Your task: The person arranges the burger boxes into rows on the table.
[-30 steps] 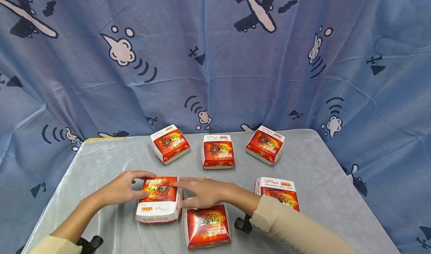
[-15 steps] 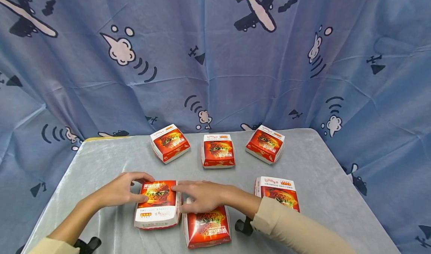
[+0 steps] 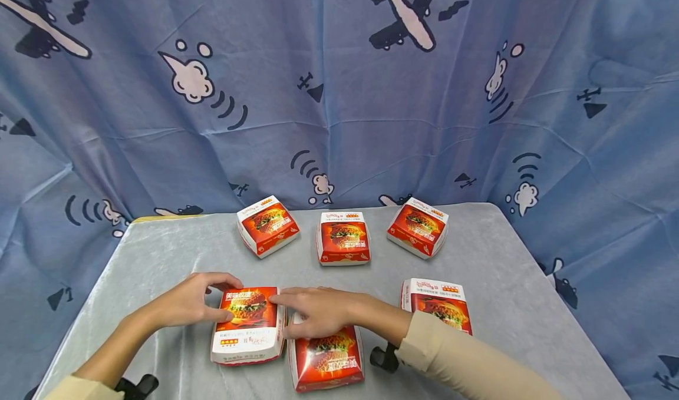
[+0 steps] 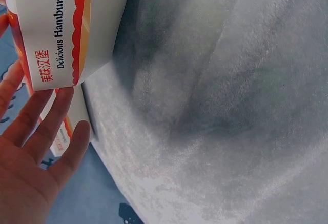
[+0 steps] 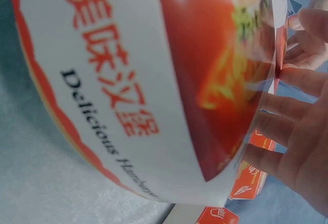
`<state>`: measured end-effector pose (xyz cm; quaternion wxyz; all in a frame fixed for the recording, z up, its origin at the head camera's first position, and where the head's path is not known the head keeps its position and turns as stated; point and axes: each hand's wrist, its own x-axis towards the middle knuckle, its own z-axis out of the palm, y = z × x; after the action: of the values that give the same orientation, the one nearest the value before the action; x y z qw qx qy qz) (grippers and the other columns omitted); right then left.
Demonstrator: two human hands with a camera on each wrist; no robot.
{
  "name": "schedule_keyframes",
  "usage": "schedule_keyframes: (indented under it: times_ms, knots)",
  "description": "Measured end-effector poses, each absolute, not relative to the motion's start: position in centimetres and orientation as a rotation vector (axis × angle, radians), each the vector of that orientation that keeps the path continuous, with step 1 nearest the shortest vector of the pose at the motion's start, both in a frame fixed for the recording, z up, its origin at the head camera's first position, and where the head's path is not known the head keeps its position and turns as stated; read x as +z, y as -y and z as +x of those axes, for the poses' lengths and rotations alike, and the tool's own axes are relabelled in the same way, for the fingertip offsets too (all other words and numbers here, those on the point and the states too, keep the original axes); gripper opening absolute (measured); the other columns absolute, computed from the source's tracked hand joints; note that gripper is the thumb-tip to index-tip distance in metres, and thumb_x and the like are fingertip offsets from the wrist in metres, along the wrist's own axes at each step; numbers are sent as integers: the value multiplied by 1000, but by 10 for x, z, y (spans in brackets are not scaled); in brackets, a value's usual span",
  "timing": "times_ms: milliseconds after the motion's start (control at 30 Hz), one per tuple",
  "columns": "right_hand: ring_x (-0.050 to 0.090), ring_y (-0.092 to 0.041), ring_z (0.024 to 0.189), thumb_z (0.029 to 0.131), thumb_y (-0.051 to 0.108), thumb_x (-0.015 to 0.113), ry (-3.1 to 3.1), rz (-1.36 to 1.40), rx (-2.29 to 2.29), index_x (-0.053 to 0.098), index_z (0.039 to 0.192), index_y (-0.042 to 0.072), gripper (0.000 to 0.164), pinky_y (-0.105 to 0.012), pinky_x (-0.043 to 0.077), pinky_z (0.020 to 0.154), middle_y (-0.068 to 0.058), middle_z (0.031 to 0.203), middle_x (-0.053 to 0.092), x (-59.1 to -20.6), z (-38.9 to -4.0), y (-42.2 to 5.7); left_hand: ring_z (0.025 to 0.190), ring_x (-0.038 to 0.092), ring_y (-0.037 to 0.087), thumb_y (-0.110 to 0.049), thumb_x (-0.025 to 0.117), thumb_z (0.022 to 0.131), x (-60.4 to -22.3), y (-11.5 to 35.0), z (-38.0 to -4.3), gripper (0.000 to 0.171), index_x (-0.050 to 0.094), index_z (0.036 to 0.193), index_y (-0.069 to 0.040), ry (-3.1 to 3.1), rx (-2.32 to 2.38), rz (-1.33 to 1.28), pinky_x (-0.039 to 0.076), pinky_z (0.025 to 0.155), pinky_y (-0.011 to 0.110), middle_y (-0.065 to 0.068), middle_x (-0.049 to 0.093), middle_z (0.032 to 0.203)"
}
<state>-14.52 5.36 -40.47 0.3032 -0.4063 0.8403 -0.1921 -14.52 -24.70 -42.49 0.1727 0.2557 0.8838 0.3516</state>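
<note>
A red and white hamburger box (image 3: 246,341) lies on the table, its picture the opposite way round from the other boxes. My left hand (image 3: 185,303) grips it at the far left corner, thumb over the left edge and fingers against the far side; in the left wrist view, this hand (image 4: 36,157) has several fingertips on the printed side. With straight fingers my right hand (image 3: 320,311) touches the right edge, index fingertip at the top. Just below that hand is a second hamburger box (image 3: 329,359), partly covered by it; it fills much of the right wrist view.
Three more hamburger boxes stand along the back: a left one (image 3: 269,226), a middle one (image 3: 343,239) and a right one (image 3: 419,228). Another box (image 3: 437,300) is partly hidden by my right sleeve (image 3: 467,353). A blue curtain (image 3: 339,93) hangs behind the grey-covered table (image 3: 509,306).
Over the last second the box between my hands has slid slightly toward me and left. Both hands have shifted slightly toward me. The other boxes have stayed in place.
</note>
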Motion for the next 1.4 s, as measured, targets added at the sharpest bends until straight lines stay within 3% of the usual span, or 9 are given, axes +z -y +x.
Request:
schedule_keyframes:
  times_ms: [233, 433, 667, 933, 1167, 1400]
  knots:
    - [36, -14, 142, 98, 49, 54, -2225, -1072, -505, 38, 154, 21, 65, -40, 36, 112, -2, 157, 38, -402, -145, -53, 107, 61, 22, -33, 81, 81, -424, 247, -145, 46, 67, 121, -15, -2507, 985, 719, 47, 87, 55, -4, 67, 118]
    - [36, -18, 142, 99, 45, 54, -2262, -1078, -544, 36, 155, 20, 65, -40, 36, 112, -4, 157, 37, -398, -153, -57, 110, 61, 32, -34, 77, 85, -418, 248, -149, 47, 66, 124, -10, -2546, 1006, 680, 47, 88, 55, 6, 67, 121]
    - [33, -20, 144, 100, 39, 57, -2386, -1027, -683, 30, 157, 16, 67, -42, 33, 115, -7, 159, 33, -389, -172, -65, 109, 62, 36, -24, 74, 90, -409, 249, -166, 41, 65, 125, -5, -2712, 1073, 616, 51, 86, 54, 14, 66, 122]
    - [28, -24, 147, 98, 38, 59, -2474, -938, -742, 27, 158, 15, 72, -46, 28, 117, -10, 161, 28, -388, -192, -71, 122, 54, 45, -29, 70, 93, -403, 252, -192, 54, 57, 137, -1, -2800, 1023, 467, 47, 93, 62, 24, 54, 139]
    - [26, -27, 148, 97, 33, 60, -2510, -907, -863, 28, 157, 8, 73, -48, 25, 118, -14, 160, 28, -388, -206, -68, 129, 45, 50, -34, 68, 94, -409, 254, -216, 63, 48, 145, 0, -2790, 944, 367, 44, 96, 65, 27, 45, 146]
    - [28, -24, 147, 97, 32, 60, -2533, -855, -917, 26, 158, 11, 73, -47, 27, 117, -11, 160, 29, -387, -217, -62, 132, 41, 52, -33, 67, 95, -407, 248, -230, 66, 44, 147, 1, -2777, 925, 362, 39, 100, 66, 30, 37, 151]
